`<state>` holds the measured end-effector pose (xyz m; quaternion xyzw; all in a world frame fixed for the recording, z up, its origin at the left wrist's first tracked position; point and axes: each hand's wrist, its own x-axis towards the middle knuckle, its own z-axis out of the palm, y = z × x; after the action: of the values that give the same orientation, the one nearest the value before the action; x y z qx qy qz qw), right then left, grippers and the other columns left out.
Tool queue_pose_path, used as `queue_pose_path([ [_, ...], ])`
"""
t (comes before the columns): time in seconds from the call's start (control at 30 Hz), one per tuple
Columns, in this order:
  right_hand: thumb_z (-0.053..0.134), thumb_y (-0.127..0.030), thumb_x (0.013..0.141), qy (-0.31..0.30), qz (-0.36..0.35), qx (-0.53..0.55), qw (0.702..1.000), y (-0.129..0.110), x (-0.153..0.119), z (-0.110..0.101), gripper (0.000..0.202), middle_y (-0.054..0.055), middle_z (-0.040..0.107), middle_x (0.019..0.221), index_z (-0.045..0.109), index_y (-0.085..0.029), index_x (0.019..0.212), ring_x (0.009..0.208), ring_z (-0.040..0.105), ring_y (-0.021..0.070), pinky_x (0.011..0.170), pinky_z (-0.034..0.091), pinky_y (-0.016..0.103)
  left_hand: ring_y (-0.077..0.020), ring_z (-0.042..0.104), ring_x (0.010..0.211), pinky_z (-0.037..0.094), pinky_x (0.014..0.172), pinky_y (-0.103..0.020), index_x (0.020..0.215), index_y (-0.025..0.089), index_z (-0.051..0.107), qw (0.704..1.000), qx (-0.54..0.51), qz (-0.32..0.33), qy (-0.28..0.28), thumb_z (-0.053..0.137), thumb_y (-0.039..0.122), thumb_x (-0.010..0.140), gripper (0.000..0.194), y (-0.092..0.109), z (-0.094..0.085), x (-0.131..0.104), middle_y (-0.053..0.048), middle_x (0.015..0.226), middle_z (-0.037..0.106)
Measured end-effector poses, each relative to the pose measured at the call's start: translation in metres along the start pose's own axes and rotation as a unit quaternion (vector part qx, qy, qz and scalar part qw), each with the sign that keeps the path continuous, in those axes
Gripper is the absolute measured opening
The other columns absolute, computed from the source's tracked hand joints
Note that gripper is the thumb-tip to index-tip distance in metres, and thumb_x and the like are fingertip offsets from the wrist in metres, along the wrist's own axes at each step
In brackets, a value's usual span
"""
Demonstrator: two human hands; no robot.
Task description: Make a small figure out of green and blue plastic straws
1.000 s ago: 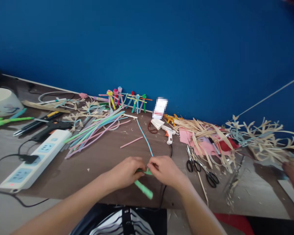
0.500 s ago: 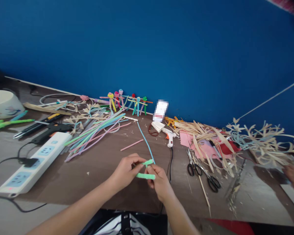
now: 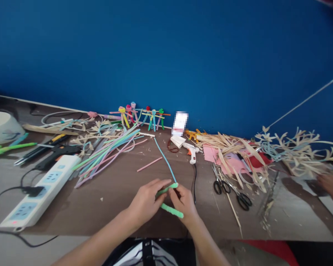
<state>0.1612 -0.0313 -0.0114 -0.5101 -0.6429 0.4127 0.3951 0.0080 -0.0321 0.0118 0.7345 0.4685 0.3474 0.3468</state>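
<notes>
A mint-green pipe cleaner, folded so that two thick lengths show, is held over the near part of the table. My left hand closes on its left side, the fingers reaching over the upper length. My right hand grips the right side, its thumb and fingers close to the upper end. The bend between the two lengths is partly hidden by my fingers. Just beyond my hands lies a blue pipe cleaner, and a short pink one rests to its left.
Left stand a power strip, a black glue gun and a pile of pipe cleaners. Small pipe-cleaner figures line the wall. Rightward are a white glue gun, scissors, dried strips and another person's hand.
The lower green length has swung from nearly level to slanting down rightward. My left fingers now stretch further over the upper length. The view has shifted slightly.
</notes>
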Motion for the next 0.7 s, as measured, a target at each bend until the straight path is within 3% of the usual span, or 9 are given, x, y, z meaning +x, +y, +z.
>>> queue_pose_path([
  [0.13, 0.048, -0.040, 0.079, 0.066, 0.033, 0.080, 0.994, 0.005, 0.005, -0.008, 0.029, -0.005, 0.038, 0.050, 0.051, -0.016, 0.063, 0.045, 0.033, 0.0076, 0.043, 0.028, 0.020, -0.0181, 0.052, 0.094, 0.038, 0.087, -0.031, 0.113, 0.021, 0.050, 0.988, -0.074, -0.006, 0.139, 0.055, 0.022, 0.074, 0.039, -0.004, -0.009, 0.000, -0.006, 0.101, 0.057],
  [0.2, 0.047, -0.043, 0.079, 0.090, 0.039, 0.144, 0.985, 0.007, 0.007, -0.014, 0.030, -0.006, 0.034, 0.047, 0.053, -0.015, 0.069, 0.040, 0.030, 0.0068, 0.040, 0.024, 0.020, -0.0179, 0.052, 0.093, 0.040, 0.085, -0.031, 0.108, 0.019, 0.052, 0.964, -0.163, -0.071, 0.199, 0.055, 0.028, 0.074, 0.035, -0.009, -0.015, 0.001, -0.006, 0.099, 0.057],
  [0.27, 0.047, -0.044, 0.079, 0.103, 0.032, 0.195, 0.975, 0.008, 0.009, -0.018, 0.030, -0.007, 0.034, 0.045, 0.055, -0.015, 0.074, 0.038, 0.030, 0.0066, 0.038, 0.023, 0.020, -0.0158, 0.055, 0.085, 0.044, 0.074, -0.028, 0.106, 0.019, 0.052, 0.914, -0.296, -0.182, 0.212, 0.057, 0.033, 0.073, 0.036, -0.016, -0.019, 0.002, -0.005, 0.095, 0.058],
  [0.33, 0.050, -0.043, 0.078, 0.096, 0.016, 0.227, 0.969, 0.006, 0.009, -0.019, 0.029, -0.006, 0.035, 0.045, 0.057, -0.015, 0.076, 0.039, 0.031, 0.0066, 0.039, 0.023, 0.020, -0.0135, 0.057, 0.075, 0.045, 0.064, -0.025, 0.102, 0.018, 0.054, 0.834, -0.436, -0.296, 0.163, 0.060, 0.038, 0.071, 0.037, -0.021, -0.019, 0.001, -0.004, 0.090, 0.059],
  [0.4, 0.052, -0.044, 0.076, 0.078, 0.007, 0.243, 0.967, 0.003, 0.009, -0.017, 0.030, -0.005, 0.036, 0.047, 0.059, -0.015, 0.076, 0.041, 0.031, 0.0070, 0.039, 0.023, 0.020, -0.0124, 0.058, 0.067, 0.045, 0.058, -0.024, 0.095, 0.016, 0.058, 0.745, -0.547, -0.377, 0.062, 0.058, 0.045, 0.071, 0.038, -0.022, -0.015, -0.002, -0.004, 0.081, 0.061],
  [0.5, 0.053, -0.046, 0.074, 0.067, 0.009, 0.254, 0.965, -0.001, 0.009, -0.013, 0.031, -0.004, 0.037, 0.050, 0.061, -0.016, 0.075, 0.044, 0.031, 0.0077, 0.040, 0.025, 0.021, -0.0139, 0.059, 0.067, 0.044, 0.058, -0.025, 0.083, 0.015, 0.062, 0.639, -0.647, -0.407, -0.085, 0.052, 0.059, 0.068, 0.047, -0.014, -0.006, -0.009, -0.005, 0.075, 0.062],
  [0.57, 0.053, -0.046, 0.074, 0.072, 0.006, 0.262, 0.962, -0.002, 0.009, -0.011, 0.031, -0.004, 0.038, 0.053, 0.061, -0.016, 0.077, 0.046, 0.032, 0.0078, 0.042, 0.027, 0.021, -0.0151, 0.060, 0.070, 0.045, 0.061, -0.027, 0.078, 0.016, 0.062, 0.603, -0.685, -0.390, -0.119, 0.052, 0.065, 0.061, 0.053, -0.007, 0.000, -0.011, -0.005, 0.078, 0.064],
  [0.7, 0.052, -0.040, 0.076, 0.083, -0.034, 0.243, 0.966, -0.004, 0.009, -0.012, 0.025, -0.001, 0.045, 0.065, 0.061, -0.017, 0.079, 0.050, 0.037, 0.0080, 0.045, 0.031, 0.021, -0.0132, 0.060, 0.067, 0.045, 0.064, -0.028, 0.079, 0.019, 0.063, 0.586, -0.724, -0.354, -0.083, 0.063, 0.054, 0.061, 0.040, 0.002, 0.004, -0.005, 0.000, 0.069, 0.064],
])
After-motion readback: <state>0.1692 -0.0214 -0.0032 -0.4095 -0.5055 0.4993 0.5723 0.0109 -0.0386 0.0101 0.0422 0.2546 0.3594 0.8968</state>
